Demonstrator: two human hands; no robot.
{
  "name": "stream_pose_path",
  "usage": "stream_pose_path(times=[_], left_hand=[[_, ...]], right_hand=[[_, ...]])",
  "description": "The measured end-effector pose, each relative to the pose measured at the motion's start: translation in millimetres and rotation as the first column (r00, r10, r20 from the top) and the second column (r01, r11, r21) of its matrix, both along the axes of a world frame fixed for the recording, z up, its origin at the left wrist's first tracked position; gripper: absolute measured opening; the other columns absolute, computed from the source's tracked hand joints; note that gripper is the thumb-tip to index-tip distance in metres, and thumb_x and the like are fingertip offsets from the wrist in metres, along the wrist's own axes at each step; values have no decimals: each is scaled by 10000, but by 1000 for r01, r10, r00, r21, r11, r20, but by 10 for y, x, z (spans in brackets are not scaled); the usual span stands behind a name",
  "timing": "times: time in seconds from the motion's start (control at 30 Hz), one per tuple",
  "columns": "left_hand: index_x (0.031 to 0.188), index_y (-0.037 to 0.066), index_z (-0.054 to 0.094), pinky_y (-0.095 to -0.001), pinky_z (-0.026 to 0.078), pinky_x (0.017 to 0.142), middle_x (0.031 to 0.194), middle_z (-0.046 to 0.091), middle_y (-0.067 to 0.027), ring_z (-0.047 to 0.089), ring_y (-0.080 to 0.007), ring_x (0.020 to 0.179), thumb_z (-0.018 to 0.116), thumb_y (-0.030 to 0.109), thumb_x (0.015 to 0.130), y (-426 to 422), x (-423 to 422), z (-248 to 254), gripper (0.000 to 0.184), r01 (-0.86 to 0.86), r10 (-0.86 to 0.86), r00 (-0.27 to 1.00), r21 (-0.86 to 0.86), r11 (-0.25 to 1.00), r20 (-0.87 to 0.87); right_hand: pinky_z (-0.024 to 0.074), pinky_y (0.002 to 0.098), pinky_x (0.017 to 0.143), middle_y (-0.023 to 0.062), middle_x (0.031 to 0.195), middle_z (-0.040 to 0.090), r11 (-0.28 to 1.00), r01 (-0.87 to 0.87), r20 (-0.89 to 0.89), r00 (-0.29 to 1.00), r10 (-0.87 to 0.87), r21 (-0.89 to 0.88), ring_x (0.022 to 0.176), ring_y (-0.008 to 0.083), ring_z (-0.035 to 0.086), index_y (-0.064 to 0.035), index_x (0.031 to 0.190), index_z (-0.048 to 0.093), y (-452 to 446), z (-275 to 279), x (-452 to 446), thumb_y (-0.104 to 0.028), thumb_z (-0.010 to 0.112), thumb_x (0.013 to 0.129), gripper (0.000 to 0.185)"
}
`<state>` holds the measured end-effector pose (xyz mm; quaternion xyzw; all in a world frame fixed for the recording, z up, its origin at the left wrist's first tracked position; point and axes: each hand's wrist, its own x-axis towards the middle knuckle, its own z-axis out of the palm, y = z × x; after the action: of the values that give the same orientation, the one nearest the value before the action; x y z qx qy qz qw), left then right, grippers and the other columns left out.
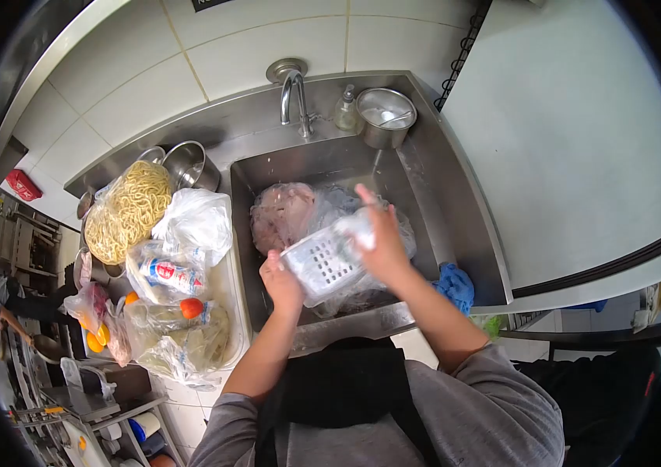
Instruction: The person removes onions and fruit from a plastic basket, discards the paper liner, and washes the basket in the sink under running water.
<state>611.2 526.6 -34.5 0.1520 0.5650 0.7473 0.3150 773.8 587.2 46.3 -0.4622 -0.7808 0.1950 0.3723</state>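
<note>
My left hand [280, 282] grips the near left edge of a white perforated plastic basket [316, 268], held tilted over the sink. My right hand [383, 243] is at the basket's right end, its fingers bent around something whitish that motion blur hides. Under the basket, clear plastic bags [338, 201] lie in the steel sink [416, 187]. One bag of pale pink meat [284, 214] rests at the sink's left side.
On the left tray [238, 311] sit bagged noodles [132, 214], a white bag [194, 222], a tomato [191, 308] and other bags. Behind the sink are a faucet [293, 97], soap bottle [346, 109] and steel pot [385, 117]. A blue cloth [455, 288] lies right; a person [3, 300] stands far left.
</note>
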Motion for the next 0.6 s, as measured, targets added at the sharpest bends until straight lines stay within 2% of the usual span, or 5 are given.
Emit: stream_pose_path(times=[0.1,0.3,0.43,0.5,0.6], left_hand=[[847,-33,581,-306,463,661,791,587,-74,533,-143,692,461,438,960,7,-46,-244,499,-133,133,991,-7,991,22],[1274,6,437,-410,450,959,1211,547,-142,548,-284,1114,253,569,963,-159,-200,24,668,129,-182,901,156,979,395],[1244,24,461,-408,448,944,1192,558,-130,539,-270,1127,395,509,949,-177,-543,-281,571,372,-398,881,147,917,254],[1148,18,513,-383,487,843,1099,594,-108,608,-235,972,610,238,865,-124,-633,204,371,541,-473,747,13,841,-468],[1098,19,552,-360,478,803,1033,618,-141,613,-278,892,705,167,779,-35,-405,782,384,517,-427,479,-147,844,-767]], right_hand=[[353,377,1024,143,1310,501,822,-201,-326,945,19,-534,1171,231,506,-15,1259,449,199,-66,233,-111,660,817,500],[415,282,898,71,1128,562,722,-368,-786,474,-397,-586,1011,146,535,-51,1163,479,151,-763,346,-49,612,839,350],[411,267,851,42,1008,543,811,-353,-748,647,-148,-467,944,126,512,-81,1096,475,181,-541,452,-23,593,831,296],[403,256,826,29,947,517,888,-229,-591,805,-58,-399,898,117,493,-88,1081,475,190,-356,494,-1,581,824,292],[413,270,833,43,954,531,886,-233,-554,832,-32,-402,907,130,510,-85,1061,477,171,-237,434,12,607,790,315]])
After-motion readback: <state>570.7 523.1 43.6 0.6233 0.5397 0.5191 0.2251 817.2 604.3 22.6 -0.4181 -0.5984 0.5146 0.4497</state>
